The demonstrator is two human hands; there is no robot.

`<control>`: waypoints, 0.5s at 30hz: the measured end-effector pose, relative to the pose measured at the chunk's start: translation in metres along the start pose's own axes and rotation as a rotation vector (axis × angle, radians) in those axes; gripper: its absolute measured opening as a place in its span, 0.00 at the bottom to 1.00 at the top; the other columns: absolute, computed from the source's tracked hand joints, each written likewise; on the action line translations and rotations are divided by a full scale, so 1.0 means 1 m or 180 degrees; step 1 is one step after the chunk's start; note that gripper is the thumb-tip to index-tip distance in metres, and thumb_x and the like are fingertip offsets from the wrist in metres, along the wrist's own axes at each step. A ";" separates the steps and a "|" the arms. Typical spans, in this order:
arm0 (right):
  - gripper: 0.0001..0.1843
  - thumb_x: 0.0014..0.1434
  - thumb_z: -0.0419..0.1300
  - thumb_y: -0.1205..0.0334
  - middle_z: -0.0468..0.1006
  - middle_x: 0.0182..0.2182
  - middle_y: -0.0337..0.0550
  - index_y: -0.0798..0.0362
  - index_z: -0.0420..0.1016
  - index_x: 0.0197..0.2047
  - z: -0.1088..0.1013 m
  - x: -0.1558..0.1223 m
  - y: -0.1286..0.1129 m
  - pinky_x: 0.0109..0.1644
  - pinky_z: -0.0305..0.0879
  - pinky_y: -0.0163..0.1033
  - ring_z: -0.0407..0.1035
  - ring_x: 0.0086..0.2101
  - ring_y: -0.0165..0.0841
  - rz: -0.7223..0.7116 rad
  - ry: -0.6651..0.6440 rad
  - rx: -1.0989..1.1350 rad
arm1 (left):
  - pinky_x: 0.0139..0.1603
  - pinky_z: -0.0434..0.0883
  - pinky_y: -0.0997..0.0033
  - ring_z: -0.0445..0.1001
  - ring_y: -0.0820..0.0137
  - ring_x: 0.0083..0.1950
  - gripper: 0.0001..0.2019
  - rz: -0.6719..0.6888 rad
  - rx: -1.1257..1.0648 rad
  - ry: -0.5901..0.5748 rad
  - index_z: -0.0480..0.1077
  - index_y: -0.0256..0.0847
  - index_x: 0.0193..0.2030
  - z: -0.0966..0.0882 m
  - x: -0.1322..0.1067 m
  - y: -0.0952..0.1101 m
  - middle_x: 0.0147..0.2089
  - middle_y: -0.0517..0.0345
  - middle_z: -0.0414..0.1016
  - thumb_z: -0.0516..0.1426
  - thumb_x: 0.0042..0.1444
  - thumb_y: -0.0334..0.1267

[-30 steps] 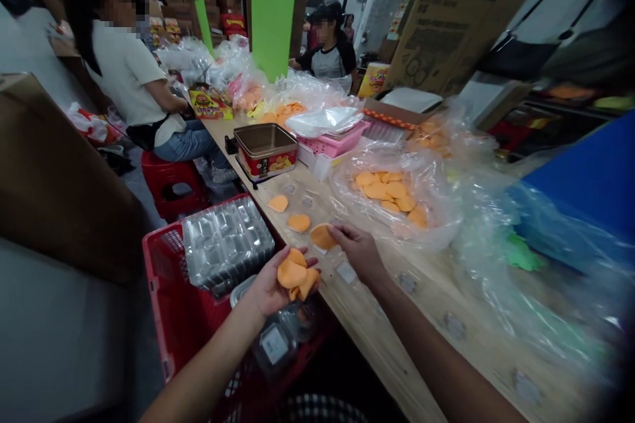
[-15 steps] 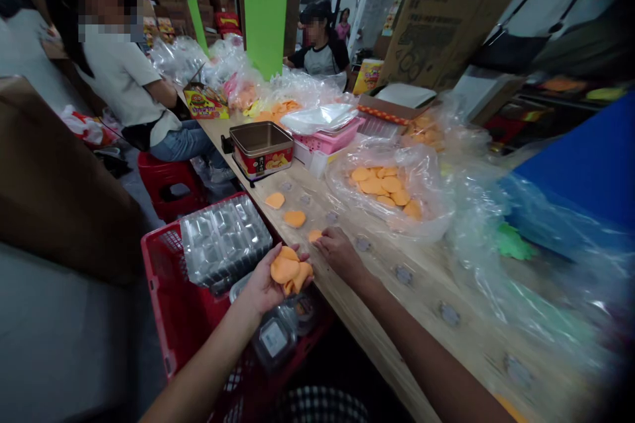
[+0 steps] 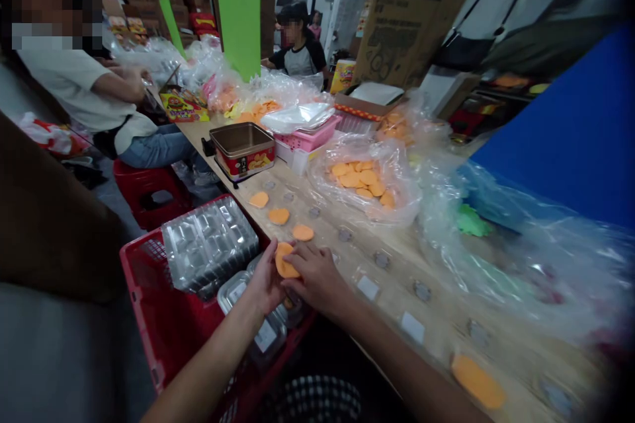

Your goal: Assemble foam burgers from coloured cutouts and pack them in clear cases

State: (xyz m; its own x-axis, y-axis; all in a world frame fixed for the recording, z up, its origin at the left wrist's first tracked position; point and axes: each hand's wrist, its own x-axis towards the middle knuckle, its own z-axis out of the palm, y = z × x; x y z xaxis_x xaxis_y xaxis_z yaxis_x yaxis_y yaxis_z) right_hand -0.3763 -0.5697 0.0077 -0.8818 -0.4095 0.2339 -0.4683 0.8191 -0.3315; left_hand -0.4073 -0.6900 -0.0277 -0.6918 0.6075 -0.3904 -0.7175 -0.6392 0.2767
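My left hand (image 3: 267, 279) holds a few thin, flat orange pieces (image 3: 285, 260), roughly oval, above the rim of the crate. Over them, my right hand (image 3: 317, 277) has its fingers closed on the edge of the pieces; how many it pinches is hidden. Along the table's near edge lie an orange piece (image 3: 303, 232), a second orange piece (image 3: 278, 216) and a third orange piece (image 3: 258, 199), in a row. Farther down the table, near my right forearm, rests a larger-looking orange piece (image 3: 477, 381). Small round grey discs (image 3: 381, 260) and white squares (image 3: 368, 287) dot the tabletop.
A red crate (image 3: 140, 304) with stacked clear plastic trays (image 3: 211, 238) stands below the table edge. An open clear bag of orange pieces (image 3: 364, 178) lies beyond my hands. An open tin (image 3: 245, 145) sits farther along. Two people work at the table.
My right hand has left the third piece on the table and come to the stack in my left hand. The view has shifted, so the scene sits farther left.
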 end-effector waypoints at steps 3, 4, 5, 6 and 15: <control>0.08 0.55 0.54 0.60 0.75 0.35 0.43 0.52 0.72 0.35 0.002 -0.006 0.008 0.43 0.53 0.41 0.65 0.40 0.36 0.0384 0.0283 0.0636 | 0.34 0.69 0.69 0.73 0.68 0.31 0.20 -0.0108 0.0050 -0.0037 0.66 0.35 0.46 0.003 -0.002 -0.008 0.33 0.52 0.74 0.48 0.55 0.48; 0.10 0.57 0.51 0.59 0.75 0.32 0.42 0.53 0.72 0.32 0.001 -0.008 0.012 0.41 0.55 0.39 0.67 0.37 0.34 0.0557 0.0352 0.0985 | 0.35 0.69 0.68 0.73 0.67 0.32 0.20 -0.0162 0.0056 -0.0073 0.66 0.35 0.46 0.004 -0.003 -0.011 0.33 0.51 0.74 0.48 0.55 0.49; 0.13 0.58 0.49 0.58 0.75 0.29 0.41 0.53 0.72 0.31 0.000 -0.010 0.018 0.38 0.57 0.38 0.67 0.34 0.33 0.0769 0.0420 0.1369 | 0.35 0.69 0.67 0.73 0.66 0.33 0.21 -0.0211 0.0063 -0.0102 0.66 0.34 0.46 0.005 -0.004 -0.014 0.34 0.49 0.74 0.48 0.55 0.49; 0.16 0.58 0.48 0.56 0.75 0.27 0.40 0.54 0.73 0.30 -0.001 -0.012 0.025 0.35 0.58 0.36 0.67 0.32 0.32 0.1011 0.0505 0.1743 | 0.36 0.69 0.65 0.74 0.64 0.33 0.21 -0.0257 0.0075 -0.0106 0.65 0.33 0.46 0.006 -0.004 -0.016 0.34 0.48 0.74 0.48 0.55 0.49; 0.14 0.59 0.48 0.59 0.71 0.29 0.46 0.54 0.72 0.31 0.005 -0.024 0.087 0.41 0.59 0.41 0.62 0.35 0.36 0.1058 0.1352 0.0033 | 0.37 0.69 0.62 0.74 0.63 0.34 0.18 -0.0373 0.0062 0.0306 0.64 0.37 0.45 -0.005 -0.006 -0.022 0.35 0.50 0.74 0.52 0.52 0.47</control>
State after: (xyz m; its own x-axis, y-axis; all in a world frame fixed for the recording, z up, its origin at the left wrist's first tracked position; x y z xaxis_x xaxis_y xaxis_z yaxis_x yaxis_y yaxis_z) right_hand -0.3963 -0.4904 -0.0314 -0.8833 0.0716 0.4632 -0.1701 0.8720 -0.4591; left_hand -0.3870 -0.6825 -0.0357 -0.5928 0.6288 -0.5032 -0.7950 -0.5567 0.2409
